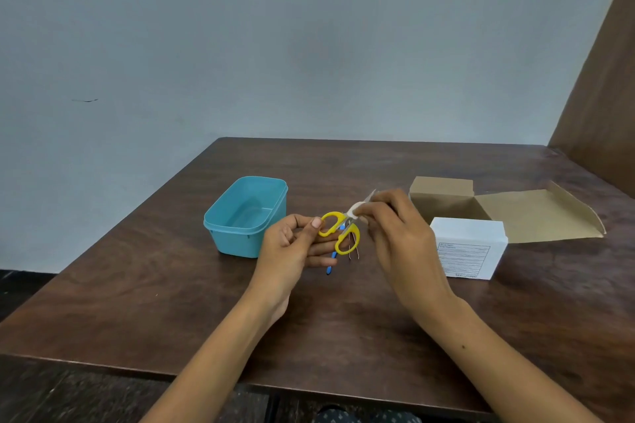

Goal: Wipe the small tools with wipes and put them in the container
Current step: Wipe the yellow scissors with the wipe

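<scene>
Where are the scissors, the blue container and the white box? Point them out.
scissors [347, 239], head view, on the lower yellow handle loop.
blue container [229, 238], head view, on its near outer wall.
white box [467, 231], head view, on its top face.

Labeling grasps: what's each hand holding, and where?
Left hand holds the scissors by a yellow handle loop. Right hand pinches a wipe around the blades.
</scene>
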